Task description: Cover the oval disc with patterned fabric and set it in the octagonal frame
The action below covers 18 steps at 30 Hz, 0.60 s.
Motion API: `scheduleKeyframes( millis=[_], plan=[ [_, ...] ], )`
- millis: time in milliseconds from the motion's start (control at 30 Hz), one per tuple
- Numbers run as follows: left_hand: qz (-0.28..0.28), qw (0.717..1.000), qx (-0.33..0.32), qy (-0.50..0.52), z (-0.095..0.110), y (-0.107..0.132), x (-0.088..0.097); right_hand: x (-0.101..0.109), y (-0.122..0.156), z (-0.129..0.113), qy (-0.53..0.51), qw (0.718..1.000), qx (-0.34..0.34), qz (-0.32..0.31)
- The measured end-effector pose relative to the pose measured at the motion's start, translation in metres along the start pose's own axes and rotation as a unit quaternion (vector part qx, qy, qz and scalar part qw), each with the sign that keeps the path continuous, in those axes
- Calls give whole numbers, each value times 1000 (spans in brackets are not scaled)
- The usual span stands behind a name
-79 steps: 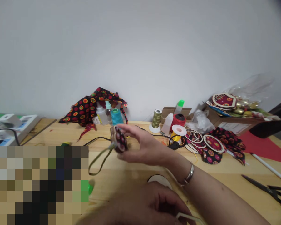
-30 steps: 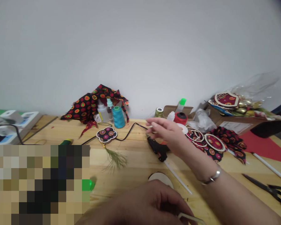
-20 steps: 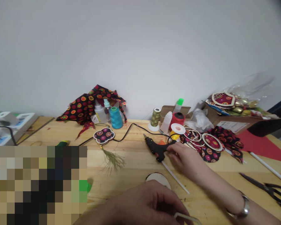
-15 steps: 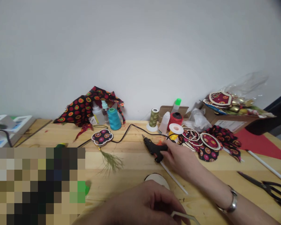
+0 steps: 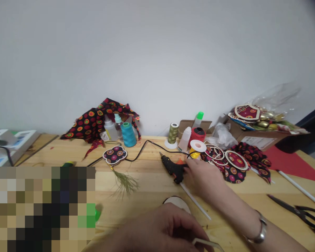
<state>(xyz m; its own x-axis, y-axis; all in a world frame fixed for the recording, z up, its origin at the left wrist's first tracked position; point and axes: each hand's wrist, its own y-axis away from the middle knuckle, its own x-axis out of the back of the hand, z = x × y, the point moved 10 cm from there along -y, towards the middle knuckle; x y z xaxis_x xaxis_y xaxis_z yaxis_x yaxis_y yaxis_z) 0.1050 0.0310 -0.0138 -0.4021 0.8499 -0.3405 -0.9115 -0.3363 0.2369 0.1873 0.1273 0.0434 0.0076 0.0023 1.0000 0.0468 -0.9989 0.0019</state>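
My right hand [image 5: 202,176] is closed round the handle end of a black hot glue gun [image 5: 172,168], which lies on the table with its nozzle towards the far left. A thin whitish glue stick [image 5: 195,201] runs from near the gun towards the front right. At the bottom edge, my left hand [image 5: 165,225] pinches a thin pale frame-like strip [image 5: 208,243], partly cut off by the picture. Beyond its knuckles shows a white rounded piece with a dark edge [image 5: 177,202], mostly covered. To the left lies a flower-shaped patterned pendant [image 5: 114,155] with a green tassel [image 5: 125,182].
Thread spools in teal [image 5: 128,134] and olive [image 5: 173,133] stand by the wall. Patterned fabric [image 5: 86,124] drapes over bottles. On the right are wooden rings [image 5: 236,160], black scissors [image 5: 296,210], and a cardboard box [image 5: 257,138]. A power strip [image 5: 21,145] sits far left.
My right hand has shifted slightly on the glue gun's handle. My left hand keeps the pale strip in nearly the same place.
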Motion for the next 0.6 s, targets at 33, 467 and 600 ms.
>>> scheduleKeyframes(
  millis=[33,467,600],
  plan=[
    [-2,1000,-3,-4,1,0,0,-1,0,11,15,1000,-21,0],
    [-1,999,-10,-38,8,1,-1,-20,-11,34,-16,999,-34,22],
    [0,999,-10,-31,7,1,-1,-18,-14,17,-43,999,-7,28]
  ],
)
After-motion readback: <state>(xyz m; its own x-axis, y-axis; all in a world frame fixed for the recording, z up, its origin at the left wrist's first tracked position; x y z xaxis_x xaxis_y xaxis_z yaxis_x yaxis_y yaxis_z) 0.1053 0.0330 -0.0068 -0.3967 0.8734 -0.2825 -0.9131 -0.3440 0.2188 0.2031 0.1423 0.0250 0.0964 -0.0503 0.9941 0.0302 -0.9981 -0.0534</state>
